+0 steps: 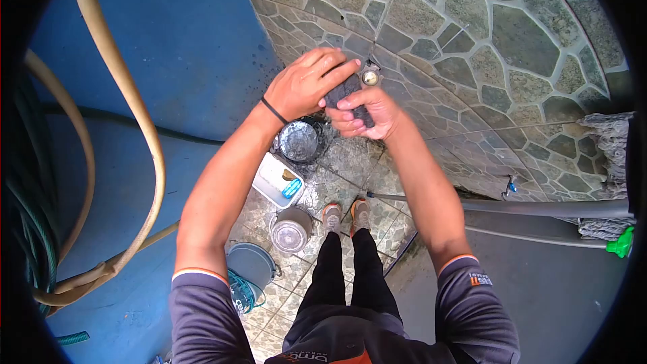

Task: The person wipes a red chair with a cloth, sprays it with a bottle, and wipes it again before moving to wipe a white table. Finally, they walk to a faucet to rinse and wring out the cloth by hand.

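Observation:
A dark grey, wet-looking cloth or sponge (349, 94) is held between both hands, in front of the stone-patterned wall. My left hand (306, 84) lies over its upper left side, fingers pressed together around it. Lower right, my right hand (369, 111) grips its other end, thumb on top. Just beyond the right hand's fingers is a round metal fitting (370, 77) on the wall. Below the hands stands a dark bucket (300, 140) with water in it. The palm-side fingers of the left hand are partly hidden.
A white tub (268, 186) with a blue brush, a grey lidded bucket (291, 230) and a larger bucket (255, 264) stand on the floor. Hoses (128, 87) hang at left. A blue-handled tap (511, 187), a pole (546, 207) and grey mop strands (610, 152) are at right.

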A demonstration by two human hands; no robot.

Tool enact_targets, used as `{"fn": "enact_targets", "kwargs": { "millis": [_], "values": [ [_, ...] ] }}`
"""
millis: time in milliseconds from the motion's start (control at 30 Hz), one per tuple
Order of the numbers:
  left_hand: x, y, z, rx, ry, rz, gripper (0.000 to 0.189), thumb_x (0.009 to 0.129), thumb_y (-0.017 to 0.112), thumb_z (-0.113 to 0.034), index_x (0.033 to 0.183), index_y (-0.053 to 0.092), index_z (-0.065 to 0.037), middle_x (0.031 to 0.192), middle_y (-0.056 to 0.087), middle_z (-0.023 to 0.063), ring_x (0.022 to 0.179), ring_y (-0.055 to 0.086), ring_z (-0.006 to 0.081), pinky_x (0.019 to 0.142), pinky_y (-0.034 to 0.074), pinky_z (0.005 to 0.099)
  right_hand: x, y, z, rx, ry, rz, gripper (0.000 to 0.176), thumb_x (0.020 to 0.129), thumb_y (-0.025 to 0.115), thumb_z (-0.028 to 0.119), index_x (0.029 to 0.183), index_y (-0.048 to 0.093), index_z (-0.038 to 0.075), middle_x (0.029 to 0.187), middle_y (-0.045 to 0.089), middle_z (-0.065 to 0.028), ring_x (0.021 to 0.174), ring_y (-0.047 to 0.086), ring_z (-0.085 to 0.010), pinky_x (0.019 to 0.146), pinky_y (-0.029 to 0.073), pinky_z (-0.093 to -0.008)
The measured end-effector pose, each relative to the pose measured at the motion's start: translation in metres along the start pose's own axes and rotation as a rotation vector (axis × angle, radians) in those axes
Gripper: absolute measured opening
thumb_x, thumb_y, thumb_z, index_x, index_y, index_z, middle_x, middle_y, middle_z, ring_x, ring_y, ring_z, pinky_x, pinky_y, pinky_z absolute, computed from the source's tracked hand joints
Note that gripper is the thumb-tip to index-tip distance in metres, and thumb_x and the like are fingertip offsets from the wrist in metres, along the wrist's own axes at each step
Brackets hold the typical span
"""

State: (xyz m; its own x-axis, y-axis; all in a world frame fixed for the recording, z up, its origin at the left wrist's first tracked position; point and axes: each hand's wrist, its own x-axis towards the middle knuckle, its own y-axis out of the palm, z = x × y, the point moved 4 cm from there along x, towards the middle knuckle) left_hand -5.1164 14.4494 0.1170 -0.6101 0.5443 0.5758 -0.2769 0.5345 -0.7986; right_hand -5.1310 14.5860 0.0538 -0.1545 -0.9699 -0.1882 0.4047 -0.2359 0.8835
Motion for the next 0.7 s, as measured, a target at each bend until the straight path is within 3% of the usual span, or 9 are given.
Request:
{"fn": "enact_targets", "kwargs": {
  "millis": [100,167,200,267,333,400,500,533,700],
  "values": [
    [0.014,-0.011,0.003,0.128,0.008,0.08,0.06,0.069,0.068,-0.008,0.128,0.058,-0.008,0.106,0.062,0.0076,0.091,0.063,0.0287,0.074,0.056,0.0378,-0.01,0.03,0.026,-0.409,0.001,-0.25,0.017,0.084,0.069,0.014,0.092,0.066,0.0,0.062,0.048,0.0007,0.049,0.042,-0.0085,0.044,0.034,-0.0271],
    [0.023,-0.015,0.004,0.229,-0.015,0.141,0.046,0.064,0.073,-0.011,0.109,0.06,-0.008,0.099,0.063,0.0054,0.083,0.063,0.0266,0.065,0.056,0.0382,-0.008,0.03,0.04,-0.828,0.005,-0.498,0.018,0.082,0.072,0.016,0.088,0.069,-0.001,0.061,0.05,0.0004,0.05,0.045,-0.0104,0.045,0.037,-0.0287],
    [0.026,-0.014,0.007,0.247,-0.066,0.201,0.042,0.064,0.073,-0.011,0.103,0.059,-0.008,0.099,0.064,0.0057,0.083,0.064,0.0272,0.065,0.055,0.0387,-0.006,0.033,0.046,-1.071,-0.162,-0.651,0.025,0.076,0.075,0.022,0.085,0.072,-0.001,0.07,0.066,-0.0097,0.06,0.063,-0.0231,0.054,0.049,-0.0372],
    [0.031,-0.011,0.01,0.248,-0.188,0.269,0.033,0.063,0.074,-0.009,0.089,0.054,-0.006,0.092,0.066,0.0108,0.082,0.066,0.0327,0.064,0.055,0.0432,-0.001,0.036,0.057,-1.507,-0.123,-0.828,0.028,0.075,0.073,0.023,0.089,0.073,-0.001,0.082,0.07,-0.0183,0.074,0.068,-0.0328,0.065,0.053,-0.0427],
    [0.031,-0.009,0.017,0.282,-0.294,0.331,0.032,0.065,0.072,-0.008,0.091,0.054,-0.005,0.087,0.066,0.0136,0.078,0.067,0.0365,0.065,0.054,0.0463,0.006,0.039,0.065,-1.801,-0.06,-1.027,0.028,0.074,0.068,0.023,0.092,0.075,0.003,0.096,0.07,-0.0264,0.093,0.07,-0.0402,0.078,0.055,-0.0483],
    [0.034,-0.009,0.021,0.277,-0.42,0.425,0.022,0.07,0.068,-0.011,0.09,0.062,-0.003,0.083,0.07,0.0201,0.079,0.069,0.0393,0.073,0.056,0.0478,0.01,0.049,0.067,-1.913,-0.072,-1.08,0.027,0.076,0.065,0.021,0.093,0.075,0.003,0.094,0.071,-0.0257,0.092,0.07,-0.0395,0.078,0.056,-0.0477],
    [0.025,-0.007,0.036,0.155,-0.534,0.488,0.03,0.064,0.068,-0.013,0.092,0.064,-0.002,0.082,0.068,0.0224,0.079,0.067,0.0414,0.069,0.054,0.0506,0.021,0.049,0.064,-2.071,-0.176,-1.106,0.024,0.076,0.063,0.018,0.093,0.074,0.005,0.088,0.072,-0.0229,0.085,0.072,-0.0381,0.074,0.058,-0.0461],
    [0.02,-0.005,0.04,0.066,-0.577,0.436,0.022,0.064,0.063,-0.011,0.083,0.067,0.0,0.079,0.067,0.0255,0.078,0.066,0.0429,0.069,0.053,0.0497,0.024,0.047,0.062,-2.135,-0.194,-1.069,0.023,0.077,0.062,0.017,0.093,0.073,0.005,0.086,0.072,-0.0221,0.083,0.072,-0.0376,0.073,0.058,-0.0459],
    [-0.009,0.013,0.066,-0.349,-0.79,0.592,0.011,0.057,0.064,-0.004,0.063,0.062,0.004,0.066,0.063,0.0233,0.06,0.062,0.0331,0.059,0.048,0.0437,0.045,0.037,0.052,-2.352,-0.293,-0.925,0.019,0.079,0.062,0.018,0.091,0.068,0.005,0.081,0.072,-0.0181,0.075,0.073,-0.0345,0.066,0.058,-0.0445]
  ]
}}
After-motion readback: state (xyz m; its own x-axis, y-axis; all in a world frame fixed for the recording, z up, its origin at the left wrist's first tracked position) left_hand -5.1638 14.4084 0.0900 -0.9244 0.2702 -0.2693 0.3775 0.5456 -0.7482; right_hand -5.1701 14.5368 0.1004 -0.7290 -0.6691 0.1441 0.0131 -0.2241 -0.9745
